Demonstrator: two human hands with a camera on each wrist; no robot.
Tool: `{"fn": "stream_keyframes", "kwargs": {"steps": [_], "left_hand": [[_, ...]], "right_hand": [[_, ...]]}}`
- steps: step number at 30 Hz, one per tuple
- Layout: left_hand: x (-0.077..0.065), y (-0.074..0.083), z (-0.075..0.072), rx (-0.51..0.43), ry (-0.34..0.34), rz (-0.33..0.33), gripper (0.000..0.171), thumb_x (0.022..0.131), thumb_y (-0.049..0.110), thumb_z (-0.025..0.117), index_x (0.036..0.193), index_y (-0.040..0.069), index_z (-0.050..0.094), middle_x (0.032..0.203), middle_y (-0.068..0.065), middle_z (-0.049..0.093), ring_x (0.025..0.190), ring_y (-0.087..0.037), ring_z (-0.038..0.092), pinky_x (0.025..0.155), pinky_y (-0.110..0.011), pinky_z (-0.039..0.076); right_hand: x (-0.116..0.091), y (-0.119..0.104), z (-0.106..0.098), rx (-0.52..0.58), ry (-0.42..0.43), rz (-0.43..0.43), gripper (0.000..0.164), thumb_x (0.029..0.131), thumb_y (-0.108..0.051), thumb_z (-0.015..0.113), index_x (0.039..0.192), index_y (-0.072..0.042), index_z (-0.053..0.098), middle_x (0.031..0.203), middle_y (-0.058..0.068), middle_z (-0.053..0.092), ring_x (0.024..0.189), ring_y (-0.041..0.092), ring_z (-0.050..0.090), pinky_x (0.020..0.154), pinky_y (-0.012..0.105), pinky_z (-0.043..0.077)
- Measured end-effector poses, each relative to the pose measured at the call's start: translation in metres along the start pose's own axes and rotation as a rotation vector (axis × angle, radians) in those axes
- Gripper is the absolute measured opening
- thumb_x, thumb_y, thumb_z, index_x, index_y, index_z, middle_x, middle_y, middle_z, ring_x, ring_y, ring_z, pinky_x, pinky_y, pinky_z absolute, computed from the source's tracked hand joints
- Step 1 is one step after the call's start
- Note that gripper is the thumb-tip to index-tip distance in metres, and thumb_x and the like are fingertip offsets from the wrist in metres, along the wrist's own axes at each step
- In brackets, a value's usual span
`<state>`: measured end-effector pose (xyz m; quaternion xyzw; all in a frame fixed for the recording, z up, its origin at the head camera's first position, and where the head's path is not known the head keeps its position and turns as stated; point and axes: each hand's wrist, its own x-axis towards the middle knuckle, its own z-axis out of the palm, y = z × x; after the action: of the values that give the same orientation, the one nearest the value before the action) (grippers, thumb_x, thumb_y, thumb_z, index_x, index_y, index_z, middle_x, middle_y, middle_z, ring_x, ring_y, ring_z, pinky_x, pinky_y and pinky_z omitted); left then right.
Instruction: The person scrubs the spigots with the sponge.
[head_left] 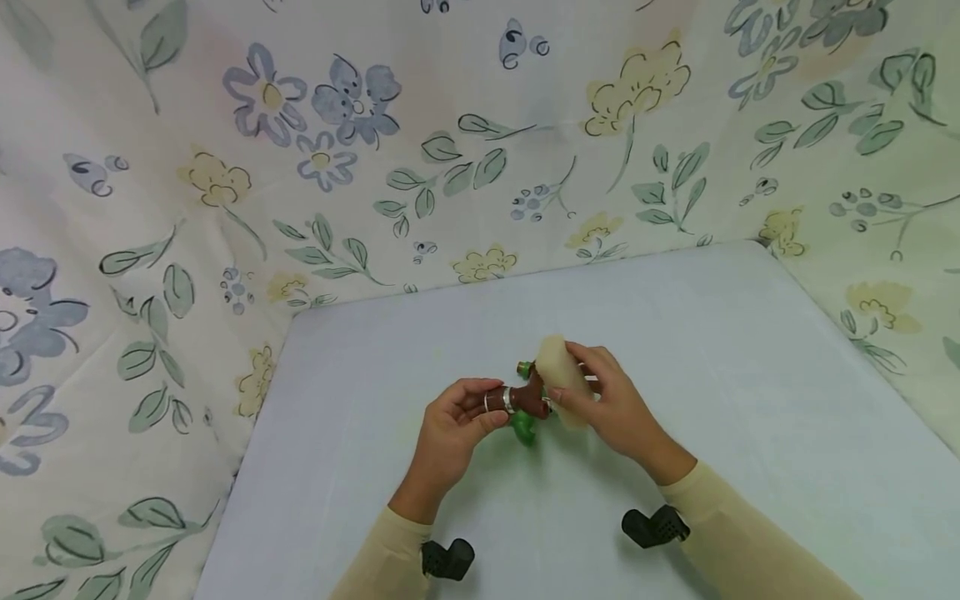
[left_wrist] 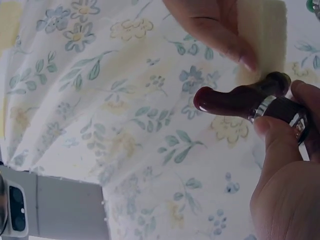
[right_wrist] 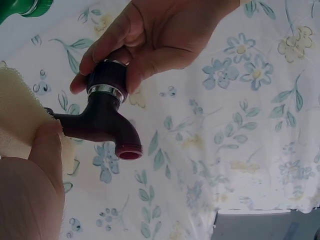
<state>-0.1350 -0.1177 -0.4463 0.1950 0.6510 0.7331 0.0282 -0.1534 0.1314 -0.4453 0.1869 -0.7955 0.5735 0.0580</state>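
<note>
A dark red-brown plastic tap [head_left: 531, 400] with silver rings is held above the table. My left hand [head_left: 448, 429] pinches its round knob between thumb and fingers, and the curved spout [right_wrist: 129, 145] points away from that knob. My right hand [head_left: 626, 417] grips a pale yellow sponge block [head_left: 557, 367], thumb on the near side. In the right wrist view the sponge [right_wrist: 22, 110] meets the tap's inlet end, close to the right thumb. Behind and below the hands a green tap [head_left: 522, 428] shows, partly hidden by the brown tap and the sponge.
A white table [head_left: 360, 367] lies under both hands. Floral cloth [head_left: 420, 183] hangs along its back and sides. Each sleeve carries a black wrist camera, one on the left [head_left: 448, 559] and another on the right [head_left: 655, 527].
</note>
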Motion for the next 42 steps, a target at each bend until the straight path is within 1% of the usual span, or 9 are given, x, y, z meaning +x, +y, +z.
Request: {"fn": "stream_keyframes", "kwargs": {"steps": [3,6,11,17,19,23,28,34,42], "left_hand": [[0.001,-0.003,0.000,0.006,0.003,-0.002,0.037,0.086,0.000,0.070,0.122,0.003,0.059,0.117,-0.017,0.061,0.104,-0.034,0.060,0.082,-0.040,0.053],[0.001,-0.007,-0.001,0.008,0.009,-0.001,0.038,0.086,-0.001,0.070,0.121,0.002,0.059,0.118,-0.017,0.061,0.105,-0.034,0.059,0.083,-0.039,0.053],[0.002,-0.009,-0.002,-0.008,0.017,0.002,0.038,0.086,-0.001,0.070,0.122,0.001,0.057,0.116,-0.019,0.061,0.105,-0.035,0.059,0.082,-0.039,0.053],[0.003,-0.012,-0.003,-0.002,0.035,0.007,0.038,0.085,-0.002,0.070,0.122,0.002,0.058,0.115,-0.019,0.061,0.105,-0.034,0.059,0.081,-0.036,0.054],[0.004,-0.013,-0.003,-0.004,0.038,0.014,0.039,0.085,-0.003,0.069,0.122,0.001,0.058,0.115,-0.019,0.061,0.105,-0.034,0.059,0.081,-0.036,0.054],[0.006,-0.014,-0.003,-0.014,0.043,0.017,0.038,0.086,-0.004,0.069,0.122,0.001,0.057,0.115,-0.020,0.061,0.104,-0.035,0.060,0.081,-0.039,0.054],[0.007,-0.015,-0.004,0.007,0.079,0.010,0.039,0.086,-0.002,0.068,0.123,0.000,0.057,0.115,-0.018,0.061,0.103,-0.033,0.060,0.081,-0.038,0.054],[0.008,-0.016,-0.005,0.046,0.120,0.014,0.041,0.086,0.000,0.071,0.124,-0.001,0.056,0.116,-0.018,0.060,0.105,-0.033,0.060,0.081,-0.034,0.054],[0.009,-0.017,-0.005,0.074,0.151,0.010,0.041,0.083,0.003,0.075,0.120,-0.001,0.058,0.115,-0.016,0.061,0.102,-0.032,0.060,0.078,-0.033,0.054]], "right_hand": [[-0.001,0.000,0.002,0.004,-0.004,0.004,0.067,0.087,-0.026,0.073,0.144,-0.011,0.041,0.123,0.005,0.047,0.110,0.020,0.047,0.087,0.047,0.046],[-0.002,0.010,0.006,-0.002,-0.013,-0.006,0.067,0.087,-0.032,0.073,0.144,-0.017,0.041,0.123,0.000,0.047,0.111,0.016,0.046,0.087,0.045,0.047],[-0.005,0.003,0.007,0.019,-0.043,-0.030,0.065,0.088,-0.024,0.073,0.144,-0.015,0.041,0.125,-0.001,0.047,0.111,0.017,0.047,0.087,0.046,0.048],[-0.009,-0.020,0.003,0.109,-0.129,-0.094,0.062,0.088,-0.005,0.070,0.142,-0.002,0.040,0.124,0.010,0.048,0.111,0.032,0.049,0.088,0.047,0.048],[-0.009,-0.024,0.002,0.134,-0.151,-0.095,0.060,0.088,-0.004,0.069,0.142,-0.002,0.040,0.125,0.010,0.048,0.111,0.032,0.049,0.088,0.044,0.049],[-0.007,-0.026,0.000,0.218,-0.178,-0.097,0.058,0.088,0.000,0.067,0.140,-0.001,0.041,0.127,0.011,0.049,0.111,0.034,0.049,0.088,0.045,0.049],[-0.008,-0.031,0.000,0.317,-0.234,-0.115,0.058,0.087,0.005,0.066,0.139,0.000,0.041,0.127,0.014,0.049,0.112,0.036,0.047,0.091,0.043,0.047],[-0.010,-0.036,0.001,0.269,-0.225,-0.199,0.061,0.084,0.005,0.069,0.138,-0.001,0.043,0.126,0.014,0.047,0.112,0.034,0.046,0.091,0.037,0.047],[-0.010,-0.037,-0.001,0.222,-0.198,-0.184,0.064,0.082,0.006,0.072,0.139,-0.001,0.042,0.126,0.011,0.047,0.113,0.030,0.046,0.090,0.036,0.047]]}}
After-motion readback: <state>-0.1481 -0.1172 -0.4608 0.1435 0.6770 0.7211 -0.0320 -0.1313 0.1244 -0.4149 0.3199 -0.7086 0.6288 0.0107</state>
